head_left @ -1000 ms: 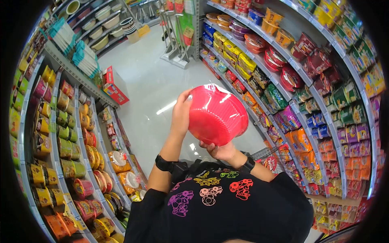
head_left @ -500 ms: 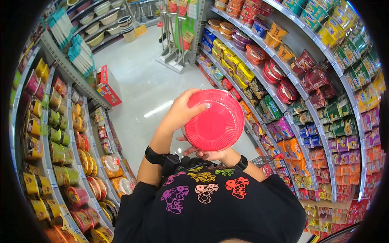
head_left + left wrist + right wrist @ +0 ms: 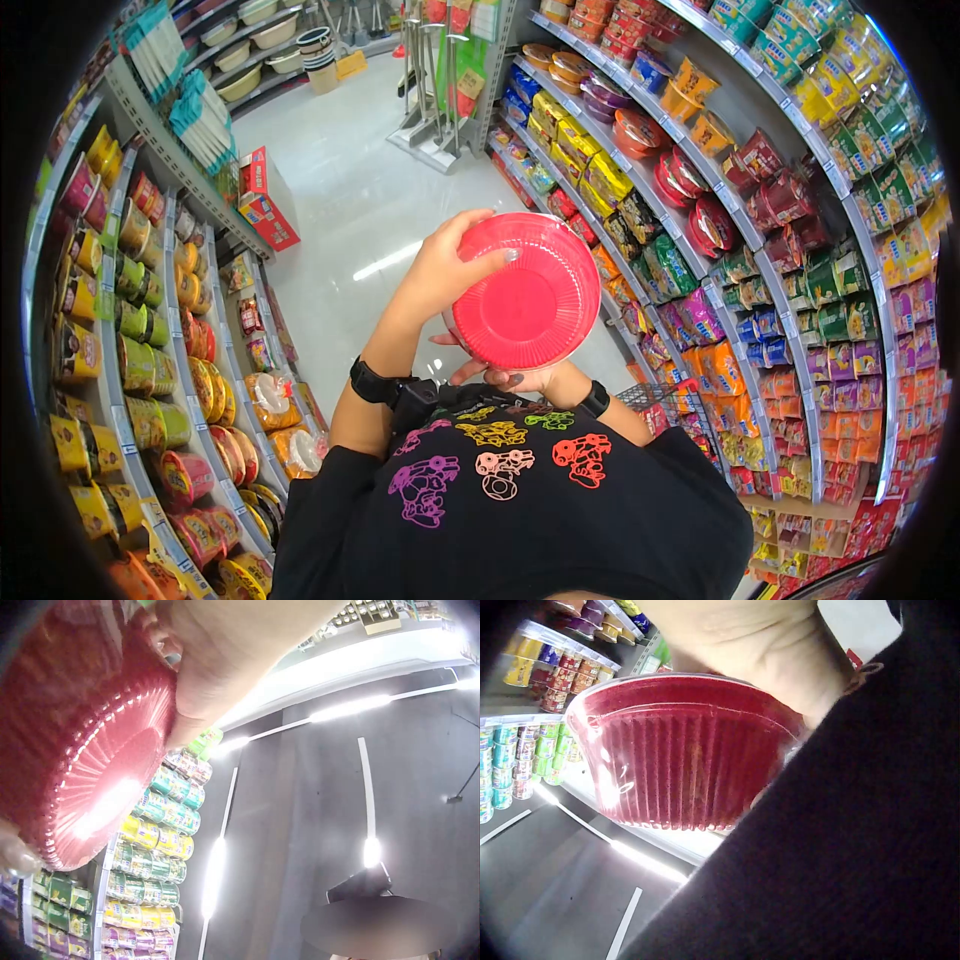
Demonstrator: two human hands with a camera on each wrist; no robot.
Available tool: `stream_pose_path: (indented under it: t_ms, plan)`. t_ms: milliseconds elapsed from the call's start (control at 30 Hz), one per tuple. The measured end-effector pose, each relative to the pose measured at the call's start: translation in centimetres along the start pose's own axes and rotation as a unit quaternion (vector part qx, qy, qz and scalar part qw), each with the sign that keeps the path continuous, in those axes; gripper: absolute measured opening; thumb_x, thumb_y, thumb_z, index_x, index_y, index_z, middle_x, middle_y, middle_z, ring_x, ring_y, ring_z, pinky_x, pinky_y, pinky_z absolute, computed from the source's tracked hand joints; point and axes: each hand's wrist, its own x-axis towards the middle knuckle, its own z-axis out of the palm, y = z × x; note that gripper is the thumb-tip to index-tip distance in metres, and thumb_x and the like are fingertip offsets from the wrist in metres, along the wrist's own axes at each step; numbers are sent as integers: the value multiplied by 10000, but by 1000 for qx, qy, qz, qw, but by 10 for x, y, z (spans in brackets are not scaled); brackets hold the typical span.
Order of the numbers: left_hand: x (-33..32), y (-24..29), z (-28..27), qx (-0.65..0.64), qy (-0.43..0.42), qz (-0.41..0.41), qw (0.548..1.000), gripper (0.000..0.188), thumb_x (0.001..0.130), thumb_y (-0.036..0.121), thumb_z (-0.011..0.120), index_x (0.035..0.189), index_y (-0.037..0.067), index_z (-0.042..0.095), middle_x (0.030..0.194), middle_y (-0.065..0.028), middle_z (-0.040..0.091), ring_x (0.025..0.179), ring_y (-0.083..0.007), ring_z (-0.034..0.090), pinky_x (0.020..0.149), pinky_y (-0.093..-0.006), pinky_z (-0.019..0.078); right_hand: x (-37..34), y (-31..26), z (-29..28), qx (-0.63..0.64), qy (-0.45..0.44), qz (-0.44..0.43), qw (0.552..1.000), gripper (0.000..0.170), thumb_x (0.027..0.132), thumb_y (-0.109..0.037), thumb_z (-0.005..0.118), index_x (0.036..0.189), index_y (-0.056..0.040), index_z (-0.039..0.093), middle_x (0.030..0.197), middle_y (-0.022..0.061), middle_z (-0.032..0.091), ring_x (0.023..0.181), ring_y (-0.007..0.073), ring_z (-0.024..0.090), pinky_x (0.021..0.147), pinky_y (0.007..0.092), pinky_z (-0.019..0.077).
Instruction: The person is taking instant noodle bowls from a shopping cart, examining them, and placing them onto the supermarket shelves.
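Observation:
A red ribbed bowl point(image 3: 524, 292) in clear wrap is held up in front of the chest, its round base facing the head camera. My left hand point(image 3: 446, 268) grips its left side, the thumb lying across the base. At the lower edge my right hand point(image 3: 520, 376) holds the bowl, most of its fingers hidden behind it. The left wrist view has the bowl's base point(image 3: 112, 787) close up beside the left hand point(image 3: 225, 660). In the right wrist view the bowl's ribbed side point(image 3: 682, 765) hangs below the right hand point(image 3: 757, 645), partly covered by dark cloth.
Shelves of packaged noodles point(image 3: 690, 260) curve along the right, and shelves of tubs point(image 3: 150, 365) along the left. A wire basket point(image 3: 665, 397) is at the lower right. Past the glossy floor point(image 3: 350, 215) are a red box point(image 3: 268, 200) and long-handled dustpans point(image 3: 432, 140).
Since one second ago the bowl has turned from a tilted side view to show its base, and the left thumb has come onto the base. Over the last half second it has barely moved.

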Motion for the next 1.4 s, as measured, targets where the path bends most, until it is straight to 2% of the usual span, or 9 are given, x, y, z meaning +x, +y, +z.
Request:
stream_pose_path:
  t_ms: [100,200,333,467,633,833,1033,1267,1400]
  plan:
    - [-1,1,0,-3,5,8,1000,471,777,125,637,1189,-6,452,1102,-100,547,990,-147,525,855,-273,425,1,1,0,29,-33,17,999,821,817,-547,421,1382,-57,82,1151,434,334,652,284,583,522,277,491]
    - [-2,1,-2,-6,3,6,1000,467,780,127,635,1189,-5,453,1106,-100,544,994,-146,521,856,-273,424,4,-2,-8,63,-90,51,993,844,799,-517,485,1390,-91,59,1223,392,289,793,337,594,613,331,540]
    - [-5,2,-5,-17,4,8,1000,468,783,142,641,1187,-3,455,1113,-97,539,1000,-147,516,858,-273,422,7,-1,-9,51,-77,48,995,837,804,-509,481,1389,-87,58,1214,395,298,776,331,599,585,326,542]
    - [-6,3,-9,-20,1,14,1000,475,782,157,649,1186,-3,456,1114,-95,537,1005,-148,512,863,-274,418,9,1,1,7,7,13,1000,774,851,-533,368,1379,-45,80,1143,453,334,588,276,571,534,281,499]
    - [-8,0,-14,-50,23,28,998,511,730,201,694,1137,-26,486,1096,-144,554,1005,-196,541,852,-302,434,15,3,2,13,3,18,1000,769,853,-526,369,1380,-52,71,1163,453,312,607,294,572,534,283,501]
    - [-15,3,-28,-72,2,13,997,469,778,128,648,1182,-7,454,1108,-95,536,1011,-148,511,870,-275,414,26,1,0,19,-22,42,999,812,839,-545,375,1388,-76,3,1225,445,234,701,347,573,500,322,502]
    - [-19,-1,-43,-103,6,7,995,464,766,117,659,1167,2,456,1107,-95,536,995,-149,524,855,-272,427,38,1,6,29,-10,62,998,855,814,-578,396,1391,-92,-5,1251,435,205,727,351,566,452,339,490]
    - [-31,9,-70,-67,37,26,997,510,731,164,706,1162,39,464,1094,-88,547,991,-151,537,846,-287,440,73,2,12,48,-30,99,994,806,816,-544,434,1394,-125,61,1266,400,238,806,360,580,608,348,542]
    - [-41,8,-90,-71,52,58,994,535,706,170,728,1155,39,469,1083,-83,552,990,-158,540,848,-293,440,96,6,14,-83,6,84,993,793,813,-564,422,1384,-95,133,1274,349,299,900,363,572,643,349,532]
